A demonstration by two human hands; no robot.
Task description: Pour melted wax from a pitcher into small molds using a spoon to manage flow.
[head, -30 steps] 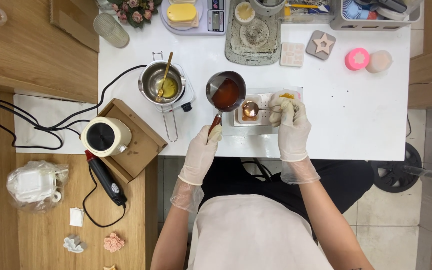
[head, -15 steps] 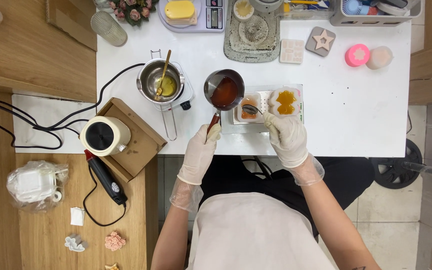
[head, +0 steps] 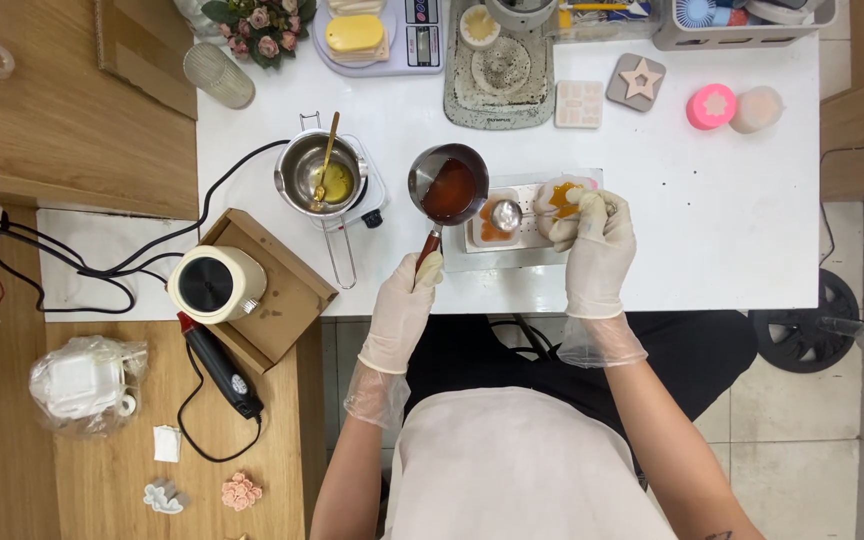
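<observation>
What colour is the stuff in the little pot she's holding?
The liquid in the small pot, held by the left hand, is reddish-orange. The head view shows it.

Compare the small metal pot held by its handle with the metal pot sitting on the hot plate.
The small handled metal pot holds reddish-orange liquid; the metal pot on the hot plate holds yellow. The left hand grips the first; the second stands untouched, a gold spoon in it. Both are round, shiny steel.

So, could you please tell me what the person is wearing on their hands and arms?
Both the left hand and the right hand wear thin, whitish, translucent disposable gloves with loose, crinkled cuffs past the wrists. The forearms are bare, with no sleeves; a small dark mark shows on the right forearm near the picture's bottom edge.
</observation>
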